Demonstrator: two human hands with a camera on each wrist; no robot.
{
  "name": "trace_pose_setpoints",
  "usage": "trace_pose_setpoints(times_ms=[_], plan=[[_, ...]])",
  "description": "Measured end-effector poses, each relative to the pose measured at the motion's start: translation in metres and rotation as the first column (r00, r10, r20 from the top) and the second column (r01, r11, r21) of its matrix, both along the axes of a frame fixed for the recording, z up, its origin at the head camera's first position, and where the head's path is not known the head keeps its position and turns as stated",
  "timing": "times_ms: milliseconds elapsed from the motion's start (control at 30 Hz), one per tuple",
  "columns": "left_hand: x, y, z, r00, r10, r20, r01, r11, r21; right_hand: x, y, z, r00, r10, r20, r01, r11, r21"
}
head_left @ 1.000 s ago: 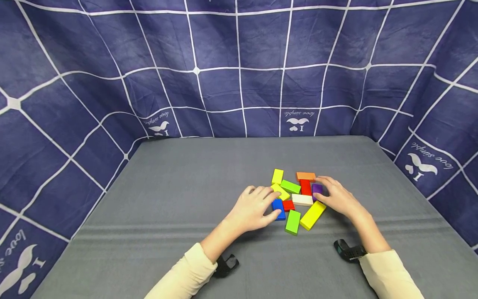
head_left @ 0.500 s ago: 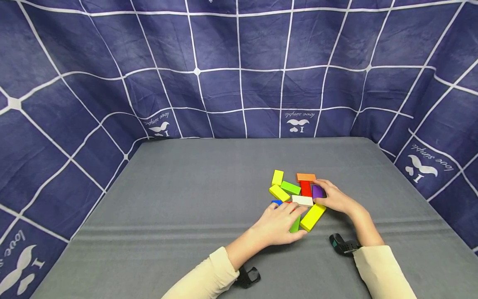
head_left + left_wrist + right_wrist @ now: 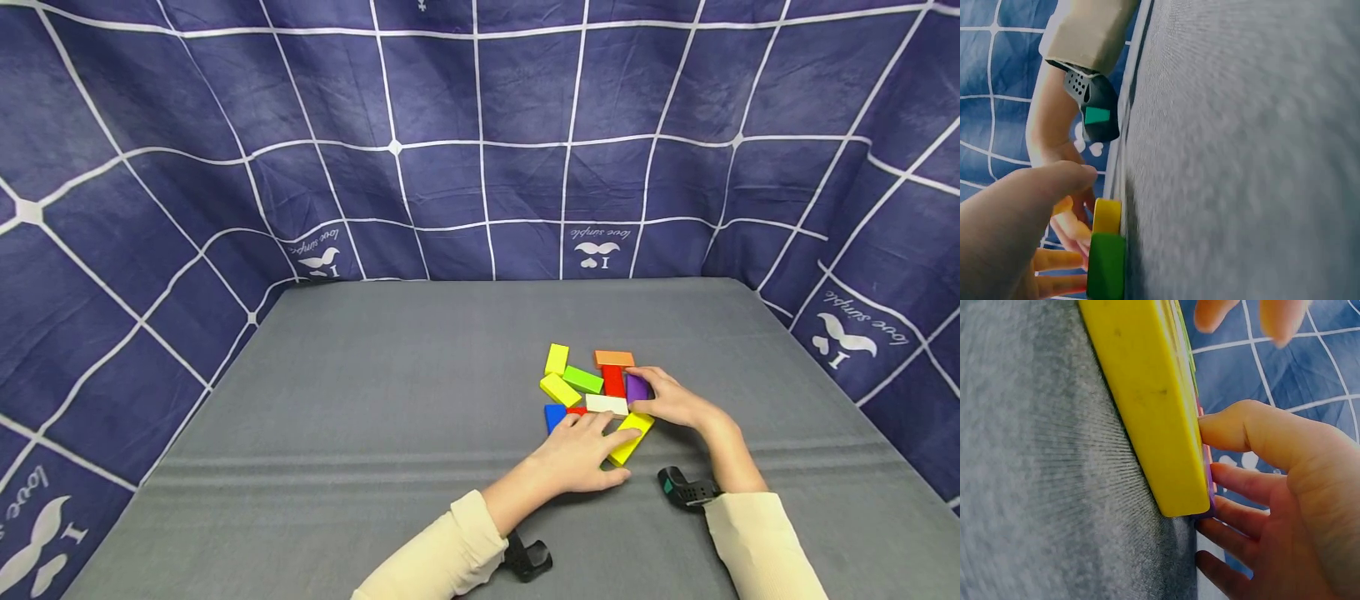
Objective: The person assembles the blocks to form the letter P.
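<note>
Spread over the front of a flat cluster of coloured wooden blocks, my left hand (image 3: 573,454) covers a green block (image 3: 1107,265) in the head view. One of its fingers touches the large yellow block (image 3: 632,437); its thumb stands away from the blocks. At the cluster's right side, my right hand (image 3: 675,402) holds the purple block (image 3: 637,388) between thumb and fingertips at its two ends. Nearby lie a white block (image 3: 606,404), a red block (image 3: 613,382) and an orange block (image 3: 613,358). A blue block (image 3: 553,417) and a small red block (image 3: 576,411) are partly hidden by my left hand.
Two yellow blocks, a small one (image 3: 557,359) and a tilted one (image 3: 560,389), lie at the cluster's left with a green block (image 3: 582,380) beside them. Grey cloth (image 3: 360,400) covers the table. A blue gridded curtain (image 3: 525,167) encloses its back and sides.
My left hand has moved right and nearer me, from the blue block to over the front green block. My right hand has drawn its thumb and fingers closer around the purple block.
</note>
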State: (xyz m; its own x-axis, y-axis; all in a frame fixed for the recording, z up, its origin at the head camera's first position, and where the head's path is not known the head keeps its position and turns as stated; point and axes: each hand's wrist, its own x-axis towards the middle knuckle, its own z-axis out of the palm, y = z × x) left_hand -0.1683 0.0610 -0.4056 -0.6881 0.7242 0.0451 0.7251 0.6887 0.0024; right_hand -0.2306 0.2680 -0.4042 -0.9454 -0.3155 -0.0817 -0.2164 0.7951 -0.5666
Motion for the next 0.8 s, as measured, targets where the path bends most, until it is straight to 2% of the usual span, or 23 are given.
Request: trace_pose_setpoints(times_ms=[133, 333, 567, 800], plan=[[0.000, 0.008, -0.003, 1.000, 0.002, 0.000, -0.002, 0.999, -0.040, 0.000, -0.001, 0.000, 1.000, -0.002, -0.008, 0.002, 1.000, -0.004], [0.001, 0.018, -0.010, 0.998, 0.021, -0.065, -0.025, 0.997, -0.072, 0.000, -0.003, 0.000, 1.000, -0.001, -0.005, 0.001, 1.000, -0.018], [0.003, 0.024, -0.012, 0.983, 0.036, -0.181, -0.040, 0.999, -0.018, 0.001, -0.008, 0.000, 1.000, 0.001, -0.027, 0.000, 1.000, 0.016], [0.008, 0.025, -0.012, 0.978, -0.012, -0.210, 0.017, 1.000, 0.020, -0.001, -0.013, 0.001, 0.999, -0.037, 0.003, 0.036, 0.995, 0.091]])
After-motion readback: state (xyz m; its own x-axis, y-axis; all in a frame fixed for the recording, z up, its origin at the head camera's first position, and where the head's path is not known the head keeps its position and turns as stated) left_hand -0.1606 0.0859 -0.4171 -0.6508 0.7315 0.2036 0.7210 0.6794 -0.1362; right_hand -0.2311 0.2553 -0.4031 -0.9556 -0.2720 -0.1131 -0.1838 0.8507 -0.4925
